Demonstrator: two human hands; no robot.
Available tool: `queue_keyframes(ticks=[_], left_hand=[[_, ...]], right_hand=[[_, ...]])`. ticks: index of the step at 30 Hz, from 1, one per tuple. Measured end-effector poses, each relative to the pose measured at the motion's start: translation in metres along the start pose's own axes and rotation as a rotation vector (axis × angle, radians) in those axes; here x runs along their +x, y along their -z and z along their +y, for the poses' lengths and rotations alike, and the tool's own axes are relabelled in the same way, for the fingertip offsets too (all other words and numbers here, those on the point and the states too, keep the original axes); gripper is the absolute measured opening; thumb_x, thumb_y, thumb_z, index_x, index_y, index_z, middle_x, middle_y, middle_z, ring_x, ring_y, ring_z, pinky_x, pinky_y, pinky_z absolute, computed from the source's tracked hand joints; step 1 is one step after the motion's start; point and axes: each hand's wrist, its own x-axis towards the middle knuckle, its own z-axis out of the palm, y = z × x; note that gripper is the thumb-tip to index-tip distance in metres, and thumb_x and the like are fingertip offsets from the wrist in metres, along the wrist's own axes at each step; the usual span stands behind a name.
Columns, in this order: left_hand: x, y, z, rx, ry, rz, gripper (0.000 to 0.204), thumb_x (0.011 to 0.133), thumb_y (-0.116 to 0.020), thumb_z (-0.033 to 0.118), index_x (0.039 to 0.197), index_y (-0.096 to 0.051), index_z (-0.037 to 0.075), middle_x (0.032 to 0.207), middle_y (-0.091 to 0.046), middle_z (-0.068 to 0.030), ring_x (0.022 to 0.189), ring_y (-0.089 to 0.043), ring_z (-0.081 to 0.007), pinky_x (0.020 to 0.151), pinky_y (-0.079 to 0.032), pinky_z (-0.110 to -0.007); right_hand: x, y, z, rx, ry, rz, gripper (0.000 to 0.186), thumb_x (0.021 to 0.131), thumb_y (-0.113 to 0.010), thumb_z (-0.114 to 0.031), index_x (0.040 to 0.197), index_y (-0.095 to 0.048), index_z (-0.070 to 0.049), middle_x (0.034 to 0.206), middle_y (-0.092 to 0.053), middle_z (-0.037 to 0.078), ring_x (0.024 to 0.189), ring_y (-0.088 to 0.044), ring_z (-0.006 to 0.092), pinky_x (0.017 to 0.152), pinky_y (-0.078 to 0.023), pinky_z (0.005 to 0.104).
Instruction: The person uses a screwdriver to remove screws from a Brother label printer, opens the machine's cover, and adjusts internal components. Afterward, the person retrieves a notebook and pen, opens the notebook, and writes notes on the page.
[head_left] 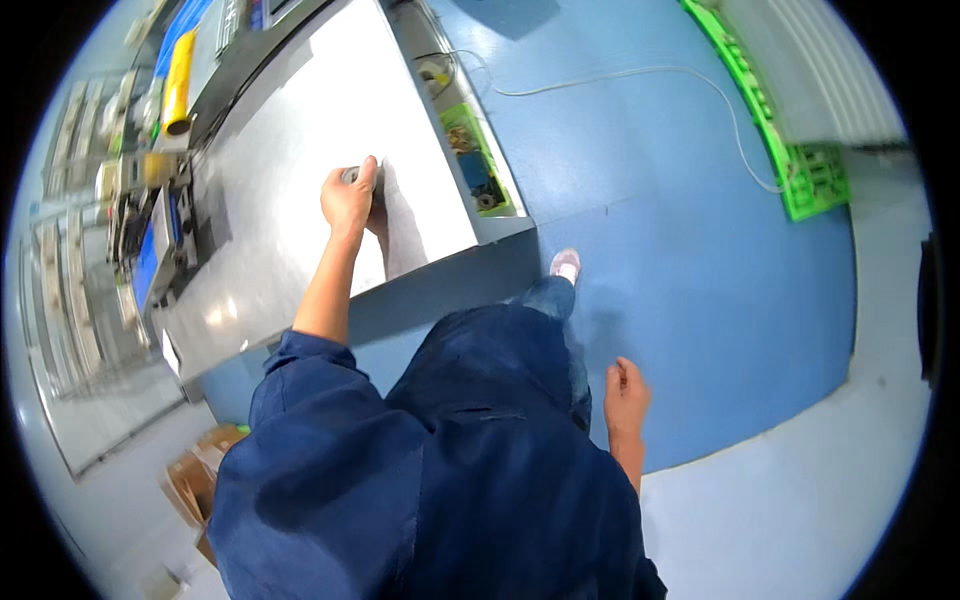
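Note:
My left hand (347, 203) is over the white-topped workbench (290, 130), its fingers closed around a small, round, dark grey object (350, 175). Most of that object is hidden by the hand, so its kind cannot be made out. Off to the right, away from the bench, my right hand (627, 398) hangs low over the blue floor. Its fingers are loosely curled in, and nothing shows in them.
An open drawer (505, 175) juts from the bench's right side, with a green tray (466, 130) of small parts. A pale cable (640, 72) crosses the floor toward a green plastic base (815, 180). A yellow roll (179, 80) and a blue-screened device (160, 250) stand left; cardboard boxes (190, 485) lie lower left.

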Motion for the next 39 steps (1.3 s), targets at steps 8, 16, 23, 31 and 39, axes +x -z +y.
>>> queue_keyframes(ticks=[8, 16, 23, 31, 39], left_hand=[[0.003, -0.001, -0.039, 0.12, -0.082, 0.355, 0.058, 0.076, -0.07, 0.047, 0.096, -0.06, -0.007, 0.103, -0.056, -0.0269, 0.095, -0.055, -0.0396, 0.083, -0.047, -0.047], [-0.314, 0.022, -0.208, -0.201, -0.262, 0.192, 0.023, 0.08, -0.064, 0.012, 0.101, -0.059, 0.004, 0.099, -0.058, -0.0142, 0.089, -0.057, -0.0324, 0.077, -0.045, -0.04], [-0.461, 0.028, -0.375, -0.126, 0.581, -0.582, 0.062, 0.081, -0.062, 0.044, 0.132, -0.048, 0.012, 0.146, -0.034, -0.0124, 0.135, -0.023, -0.0392, 0.105, -0.024, -0.056], [-0.436, 0.046, -0.488, -0.305, 0.91, -0.474, 0.062, 0.083, -0.058, 0.046, 0.135, -0.047, 0.014, 0.148, -0.031, -0.0094, 0.136, -0.024, -0.0411, 0.106, -0.027, -0.057], [-0.404, 0.048, -0.548, -0.405, 1.029, -0.175, 0.048, 0.081, -0.063, 0.035, 0.119, -0.057, 0.007, 0.134, -0.047, -0.0123, 0.128, -0.036, -0.0422, 0.103, -0.031, -0.054]], right_hand=[[0.006, -0.009, -0.029, -0.254, 0.26, -0.275, 0.027, 0.087, -0.06, -0.019, 0.105, -0.065, 0.001, 0.091, -0.067, 0.021, 0.084, -0.066, 0.0345, 0.077, -0.052, 0.0387], [-0.057, -0.084, -0.034, -0.614, 0.522, -0.623, 0.02, 0.089, -0.056, -0.018, 0.104, -0.067, -0.01, 0.089, -0.067, 0.022, 0.084, -0.064, 0.04, 0.076, -0.052, 0.0445], [-0.094, -0.27, -0.109, -0.926, 0.935, -1.02, 0.016, 0.09, -0.054, -0.018, 0.094, -0.064, -0.007, 0.081, -0.067, 0.017, 0.078, -0.065, 0.0368, 0.07, -0.052, 0.0445], [-0.073, -0.591, -0.189, -0.754, 0.74, -1.019, 0.027, 0.087, -0.055, -0.019, 0.105, -0.064, 0.0, 0.08, -0.067, 0.015, 0.076, -0.066, 0.0258, 0.073, -0.051, 0.0332], [-0.011, -0.824, -0.234, -0.399, 0.323, -0.99, 0.021, 0.084, -0.054, -0.01, 0.065, -0.055, -0.001, 0.062, -0.051, 0.005, 0.057, -0.048, 0.0148, 0.054, -0.037, 0.0273]])
